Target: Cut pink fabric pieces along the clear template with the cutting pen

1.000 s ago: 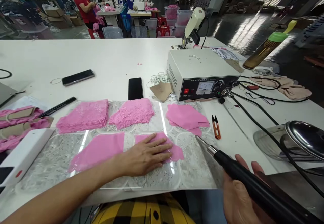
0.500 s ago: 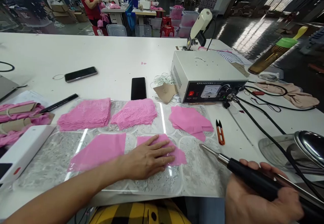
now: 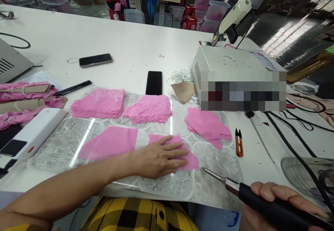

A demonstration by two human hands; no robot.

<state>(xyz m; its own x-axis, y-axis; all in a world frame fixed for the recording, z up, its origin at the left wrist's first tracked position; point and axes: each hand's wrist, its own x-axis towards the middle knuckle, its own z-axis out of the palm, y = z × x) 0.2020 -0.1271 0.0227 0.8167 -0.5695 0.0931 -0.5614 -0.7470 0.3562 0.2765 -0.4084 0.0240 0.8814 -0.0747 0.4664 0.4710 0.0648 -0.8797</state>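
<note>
My left hand [image 3: 159, 158] lies flat, fingers spread, on a pink fabric piece [image 3: 192, 159] over the clear patterned mat. My right hand [image 3: 276, 199] wraps around the black handle of a handheld ultrasonic welder [image 3: 257, 197]. Its slim metal tip points left and sits just beside the fabric's right corner; whether it touches the mat I cannot tell. Left of my hand is another flat pink piece [image 3: 111, 142]. Behind lie two stacks of pink lace pieces, a left stack [image 3: 99, 102] and a middle stack [image 3: 148, 109], and some plain pink pieces [image 3: 206, 124].
Orange thread snips [image 3: 239, 144] lie right of the mat [image 3: 216, 185]. A control box [image 3: 221, 62], its front blurred, stands behind with black cables [image 3: 292, 147]. Two phones, a near phone [image 3: 153, 82] and a far phone [image 3: 95, 60], and a white device [image 3: 36, 130] are on the table.
The camera view has tilted down and turned left. The welder's tip has come nearer to the right corner of the fabric piece. My left hand stays flat on that piece.
</note>
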